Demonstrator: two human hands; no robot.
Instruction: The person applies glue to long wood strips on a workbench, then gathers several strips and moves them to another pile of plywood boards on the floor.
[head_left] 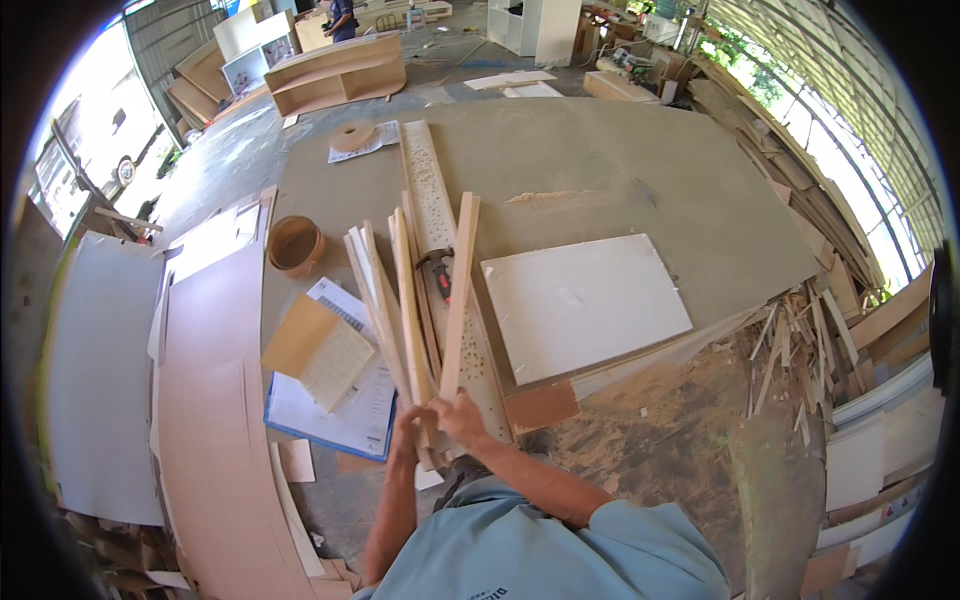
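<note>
My right hand (460, 417) is closed round the near end of a pale wooden strip (460, 285), which points away from me over the table. Just to its left, my left hand (407, 428) is closed at the near ends of other wooden strips (412, 315); its fingers are partly hidden. These strips fan out toward the far side. Between them lies a claw hammer (440, 275) with a red and black handle, resting on a long board (427, 175) dotted with small holes or specks.
Left of the strips are a brown round pot (295, 246), an open notebook (338, 370) and a blue-edged clipboard (330, 415). A white panel (585, 305) lies on the right of the large table (600, 150). Scrap wood (790, 345) is heaped at right. A person (342, 20) stands far back.
</note>
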